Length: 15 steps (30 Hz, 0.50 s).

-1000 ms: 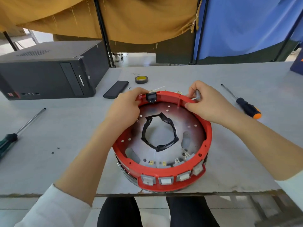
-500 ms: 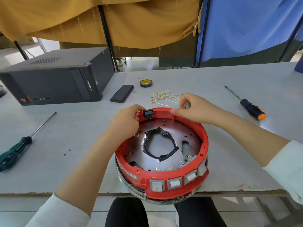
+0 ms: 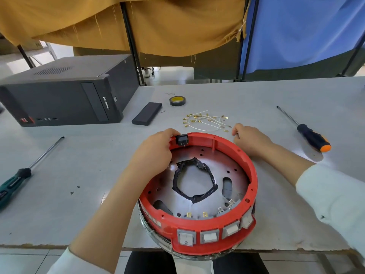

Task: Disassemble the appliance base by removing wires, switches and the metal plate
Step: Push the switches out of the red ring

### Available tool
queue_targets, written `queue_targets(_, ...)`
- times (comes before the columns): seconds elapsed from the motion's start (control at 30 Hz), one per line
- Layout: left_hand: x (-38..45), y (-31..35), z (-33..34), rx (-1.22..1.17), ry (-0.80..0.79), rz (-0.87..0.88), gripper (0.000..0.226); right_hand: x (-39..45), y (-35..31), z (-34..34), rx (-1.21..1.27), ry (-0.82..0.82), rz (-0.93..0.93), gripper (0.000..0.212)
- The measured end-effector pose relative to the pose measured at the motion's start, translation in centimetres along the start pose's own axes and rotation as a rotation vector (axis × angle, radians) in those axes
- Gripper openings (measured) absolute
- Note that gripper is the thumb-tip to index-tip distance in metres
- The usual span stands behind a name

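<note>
At the tabletop's near edge, the left hand (image 3: 153, 153) pinches the black switch (image 3: 182, 139) on the red base (image 3: 199, 221), apparently to push it out next, while the right hand (image 3: 249, 140), loosely curled, holds nothing.

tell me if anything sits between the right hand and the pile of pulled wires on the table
Nothing visible does. The right hand is beside the red base's far rim, and the loose wires lie just beyond its fingers on bare table.

The right hand (image 3: 250, 141) has left the red base's (image 3: 233, 222) rim.
</note>
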<state>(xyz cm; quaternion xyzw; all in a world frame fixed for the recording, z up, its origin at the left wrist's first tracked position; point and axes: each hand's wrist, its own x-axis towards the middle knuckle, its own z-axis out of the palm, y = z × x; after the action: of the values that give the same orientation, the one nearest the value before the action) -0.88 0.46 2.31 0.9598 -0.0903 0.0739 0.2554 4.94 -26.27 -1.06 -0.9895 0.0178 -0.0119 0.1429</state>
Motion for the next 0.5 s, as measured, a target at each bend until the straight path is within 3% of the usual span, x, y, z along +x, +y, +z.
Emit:
queue_targets(0.2,0.8,0.5,0.2,-0.014,-0.031,0.013,0.053,-0.1,-0.2,-1.1,0.033,-0.008,-0.039,0.027)
queue_targets(0.3,1.7,1.1,0.5,0.007,-0.057,0.025,0.052,-0.7,-2.8,-3.4,0.294,0.164,-0.235,0.022)
queue_targets(0.37,2.3,1.8,0.8,0.024,-0.073,0.044,0.050,-1.6,-5.3,-4.6,0.371,0.163,-0.384,0.021)
queue_targets(0.43,2.8,2.6,1.2,0.035,-0.097,0.070,0.045,-2.5,-7.5,-4.7,0.253,0.071,-0.519,0.031)
queue_targets(0.5,3.2,3.3,1.5,0.092,-0.141,0.095,0.040,-3.1,-8.4,-3.7,-0.017,-0.014,-0.586,0.043)
